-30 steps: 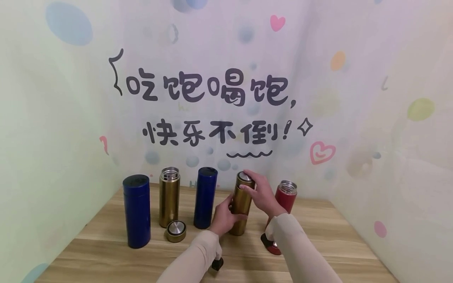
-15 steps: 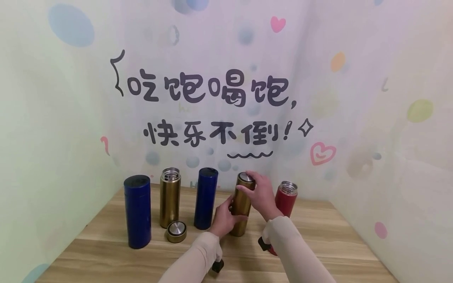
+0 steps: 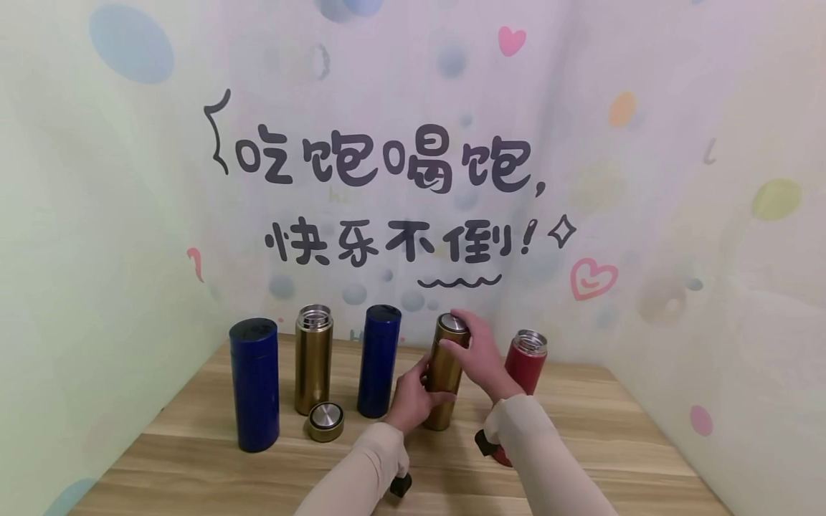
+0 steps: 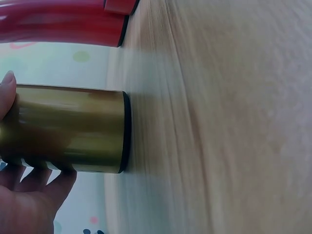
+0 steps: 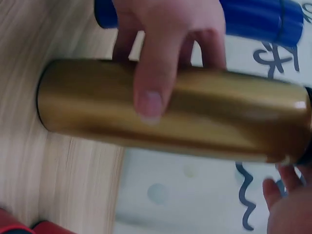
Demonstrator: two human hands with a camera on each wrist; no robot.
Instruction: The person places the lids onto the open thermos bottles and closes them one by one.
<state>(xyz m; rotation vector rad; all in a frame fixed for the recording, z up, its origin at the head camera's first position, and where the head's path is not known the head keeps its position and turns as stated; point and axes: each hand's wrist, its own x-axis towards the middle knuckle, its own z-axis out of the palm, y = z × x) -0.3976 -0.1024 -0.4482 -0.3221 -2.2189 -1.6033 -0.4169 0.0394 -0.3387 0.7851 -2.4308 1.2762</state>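
In the head view a gold thermos [image 3: 445, 373] stands upright on the wooden table. My left hand [image 3: 410, 400] grips its body, fingers on one side and thumb across the front. Around the steel-topped lid [image 3: 454, 323] curl the thumb and fingers of my right hand [image 3: 482, 362]. The left wrist view shows the lower gold body and its dark base touching the table. A red thermos [image 3: 525, 364] without its lid stands behind my right forearm, partly hidden. Near its foot, a red lid [image 4: 121, 5] shows in the left wrist view.
To the left stand a capped blue thermos [image 3: 254, 387], an uncapped gold thermos [image 3: 314, 365] and another capped blue thermos [image 3: 379, 362]. A loose gold lid [image 3: 325, 421] lies in front of the uncapped gold one. A printed curtain [image 3: 413, 72] encloses the table [image 3: 206, 473].
My right thumb shifts left along the gold thermos's lid, then back right. The lid looks closer to the body than a second ago. My left hand keeps its hold.
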